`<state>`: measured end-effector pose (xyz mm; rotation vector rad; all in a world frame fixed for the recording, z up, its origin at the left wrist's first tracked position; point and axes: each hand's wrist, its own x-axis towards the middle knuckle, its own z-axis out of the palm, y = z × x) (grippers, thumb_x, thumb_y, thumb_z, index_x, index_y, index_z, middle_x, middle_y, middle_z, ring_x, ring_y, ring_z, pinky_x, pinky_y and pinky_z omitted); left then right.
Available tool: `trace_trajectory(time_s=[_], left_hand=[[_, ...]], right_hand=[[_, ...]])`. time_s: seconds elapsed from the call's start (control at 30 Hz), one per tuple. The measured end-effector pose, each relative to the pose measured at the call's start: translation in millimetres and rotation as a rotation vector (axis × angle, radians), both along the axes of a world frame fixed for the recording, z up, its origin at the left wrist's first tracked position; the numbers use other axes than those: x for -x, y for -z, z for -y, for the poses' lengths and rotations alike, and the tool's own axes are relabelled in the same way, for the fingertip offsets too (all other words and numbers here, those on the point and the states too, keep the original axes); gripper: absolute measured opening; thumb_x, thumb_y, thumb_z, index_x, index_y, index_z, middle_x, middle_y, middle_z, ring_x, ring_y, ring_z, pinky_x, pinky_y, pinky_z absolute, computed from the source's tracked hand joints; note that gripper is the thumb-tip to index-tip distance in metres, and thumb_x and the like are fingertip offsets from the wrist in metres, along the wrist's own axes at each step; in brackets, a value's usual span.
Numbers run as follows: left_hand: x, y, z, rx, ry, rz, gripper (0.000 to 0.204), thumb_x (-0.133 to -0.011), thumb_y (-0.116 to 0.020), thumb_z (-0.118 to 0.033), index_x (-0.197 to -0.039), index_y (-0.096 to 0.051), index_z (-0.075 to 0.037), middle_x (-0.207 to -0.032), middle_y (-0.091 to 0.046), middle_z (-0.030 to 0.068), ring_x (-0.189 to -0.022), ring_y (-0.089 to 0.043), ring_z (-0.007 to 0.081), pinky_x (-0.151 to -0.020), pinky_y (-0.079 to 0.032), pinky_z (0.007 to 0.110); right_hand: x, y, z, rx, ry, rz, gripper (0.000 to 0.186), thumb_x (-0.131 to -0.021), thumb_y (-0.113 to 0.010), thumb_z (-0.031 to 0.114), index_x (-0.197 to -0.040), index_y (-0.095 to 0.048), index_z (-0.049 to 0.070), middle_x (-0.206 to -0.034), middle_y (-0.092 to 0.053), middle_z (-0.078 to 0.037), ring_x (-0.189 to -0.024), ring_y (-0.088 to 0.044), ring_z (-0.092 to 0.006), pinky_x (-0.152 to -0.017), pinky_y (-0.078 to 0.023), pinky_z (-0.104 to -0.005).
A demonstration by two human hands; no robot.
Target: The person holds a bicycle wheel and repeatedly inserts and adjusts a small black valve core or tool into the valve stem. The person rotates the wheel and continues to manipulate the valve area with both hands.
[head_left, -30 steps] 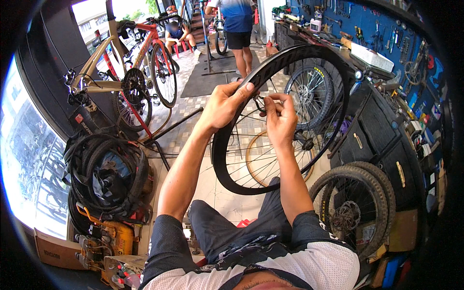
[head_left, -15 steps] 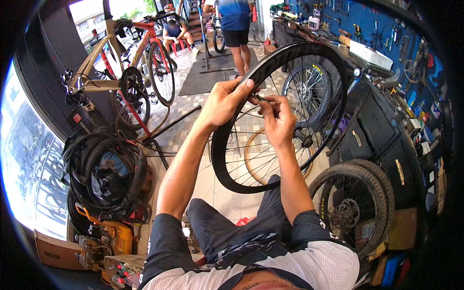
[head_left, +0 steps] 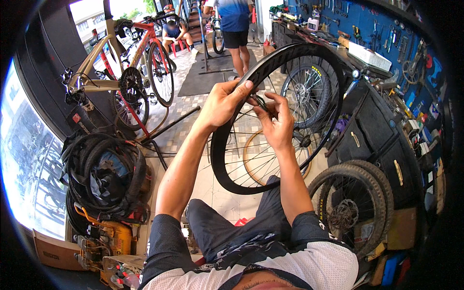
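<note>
A black deep-rim bicycle wheel (head_left: 221, 159) stands tilted in front of me above my lap, its thin spokes running to a dark hub (head_left: 304, 140). My left hand (head_left: 224, 104) is closed round the rim's upper left side, thumb on the outer face. Just inside the rim, my right hand (head_left: 278, 121) has thumb and forefinger at a small dark, greenish spoke wrench (head_left: 259, 100). The wrench lies against the rim where a spoke meets it; my fingers hide part of it.
Piled tires (head_left: 104, 169) lie at left, below a tan bicycle frame (head_left: 92, 65) and a red bicycle (head_left: 150, 34). Knobby wheels (head_left: 348, 203) lean beside dark drawers (head_left: 377, 130) at right. Tools hang on a blue wall (head_left: 357, 19). A person (head_left: 234, 29) stands ahead; another sits farther back.
My right hand's fingers have spread and shifted slightly around the spoke wrench, which shows more now. The left hand and the wheel have hardly moved.
</note>
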<state>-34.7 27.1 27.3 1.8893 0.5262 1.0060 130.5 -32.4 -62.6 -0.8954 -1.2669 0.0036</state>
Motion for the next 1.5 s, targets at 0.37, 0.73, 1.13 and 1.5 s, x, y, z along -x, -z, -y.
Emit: trace_trajectory(time_s=[0.37, 0.73, 1.13, 1.5], left_hand=[[-1, 2, -1, -0.089, -0.065, -0.035, 0.048, -0.108, -0.062, -0.047, -0.103, -0.075, -0.001, -0.07, -0.052, -0.0062, -0.069, -0.043, 0.0052, -0.059, -0.035, 0.029], [-1, -10, 17, -0.09, -0.084, -0.105, 0.03, -0.099, -0.073, -0.031, -0.104, -0.074, -0.001, -0.071, -0.057, -0.0034, -0.068, -0.048, 0.0064, -0.06, -0.041, 0.03], [-5, -13, 24, -0.145, -0.159, -0.182, 0.026, -0.092, -0.077, -0.02, -0.104, -0.071, 0.002, -0.073, -0.067, 0.0058, -0.061, -0.058, 0.0109, -0.057, -0.048, 0.032], [17, -11, 27, -0.004, -0.161, -0.141, 0.022, -0.095, -0.078, -0.017, -0.103, -0.067, 0.0, -0.073, -0.065, 0.0015, -0.058, -0.064, 0.01, -0.051, -0.051, 0.028]], right_hand=[[-2, -17, 8, 0.088, 0.001, -0.038, 0.027, -0.099, -0.077, 0.027, -0.106, -0.079, 0.001, -0.08, -0.073, -0.007, -0.072, -0.069, -0.0149, -0.064, -0.051, -0.0307], [-5, -40, 32, 0.011, 0.222, 0.145, 0.02, -0.09, -0.084, 0.015, -0.107, -0.081, 0.005, -0.093, -0.07, -0.01, -0.08, -0.069, -0.0232, -0.069, -0.054, -0.0355], [-17, -53, 54, 0.319, 0.241, 0.264, 0.02, -0.089, -0.082, 0.024, -0.101, -0.079, 0.009, -0.09, -0.066, -0.011, -0.088, -0.068, -0.0324, -0.075, -0.054, -0.0434], [-58, -92, 53, -0.12, 0.597, 0.61, 0.014, -0.084, -0.084, 0.02, -0.097, -0.081, 0.014, -0.091, -0.065, -0.005, -0.089, -0.066, -0.0257, -0.074, -0.055, -0.0386]])
